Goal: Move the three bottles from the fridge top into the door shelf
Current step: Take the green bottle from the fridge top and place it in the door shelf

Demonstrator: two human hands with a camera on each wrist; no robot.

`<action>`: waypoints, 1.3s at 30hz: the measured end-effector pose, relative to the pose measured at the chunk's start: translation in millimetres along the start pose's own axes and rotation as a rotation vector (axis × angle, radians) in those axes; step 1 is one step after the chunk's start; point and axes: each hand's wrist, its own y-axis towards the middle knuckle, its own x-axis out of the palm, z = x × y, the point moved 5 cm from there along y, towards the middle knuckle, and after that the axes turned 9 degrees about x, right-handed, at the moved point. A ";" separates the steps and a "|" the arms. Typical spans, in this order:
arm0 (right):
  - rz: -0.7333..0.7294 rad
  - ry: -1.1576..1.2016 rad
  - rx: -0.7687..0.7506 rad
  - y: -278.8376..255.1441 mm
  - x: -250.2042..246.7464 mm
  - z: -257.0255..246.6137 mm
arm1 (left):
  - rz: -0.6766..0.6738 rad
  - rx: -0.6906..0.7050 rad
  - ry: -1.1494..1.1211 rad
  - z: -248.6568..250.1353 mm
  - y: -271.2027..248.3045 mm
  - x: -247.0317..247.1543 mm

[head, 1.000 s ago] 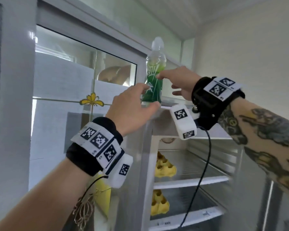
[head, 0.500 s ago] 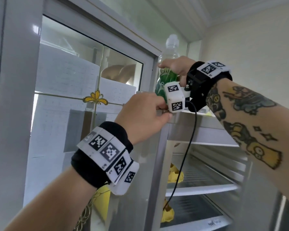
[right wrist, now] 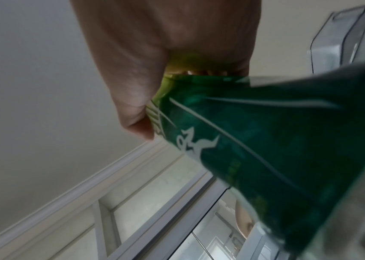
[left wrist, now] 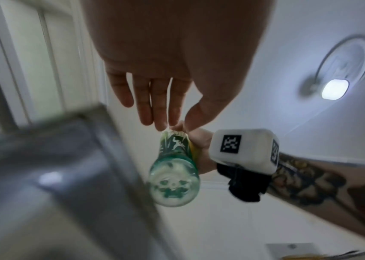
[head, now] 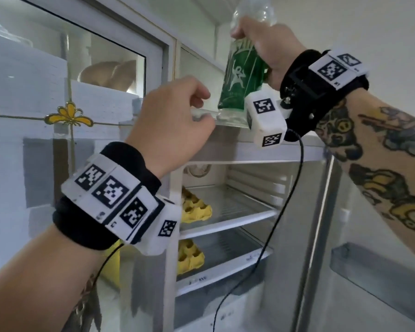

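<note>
A clear bottle with a green label [head: 242, 70] is held upright by my right hand [head: 261, 41], which grips its upper part. The left wrist view shows the bottle [left wrist: 175, 176] from below with its base in the air, clear of the fridge top [head: 225, 144]. The bottle [right wrist: 255, 140] also fills the right wrist view, under my right hand [right wrist: 166, 52]. My left hand [head: 192, 109] is at the front edge of the fridge top, left of the bottle and holding nothing. Its fingers [left wrist: 152, 105] are loose. The grey door shelf [head: 379, 271] is at lower right. No other bottle shows.
The fridge stands open, with wire shelves bearing yellow egg trays [head: 197, 209] [head: 189, 257]. A glass-fronted cabinet [head: 82, 68] stands close on the left. A black cable [head: 273, 224] hangs from my right wrist across the fridge opening. A ceiling lamp [left wrist: 335, 89] glows overhead.
My right hand has closed round the bottle and raised it off the fridge top. My left hand has come away from the bottle to the front edge.
</note>
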 end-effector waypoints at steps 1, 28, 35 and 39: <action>0.009 0.007 0.007 -10.1 -17.2 7.0 | -0.007 0.011 -0.043 13.8 0.5 9.4; 0.527 -0.144 0.574 -319.2 -293.0 309.3 | -0.932 0.346 -0.369 239.9 -178.5 379.7; 0.626 -0.255 0.622 -356.6 -280.4 370.1 | -0.934 0.449 -0.255 246.6 -192.3 392.4; 0.706 -0.276 0.649 -373.9 -272.2 409.3 | -0.906 0.466 -0.243 246.1 -195.9 391.3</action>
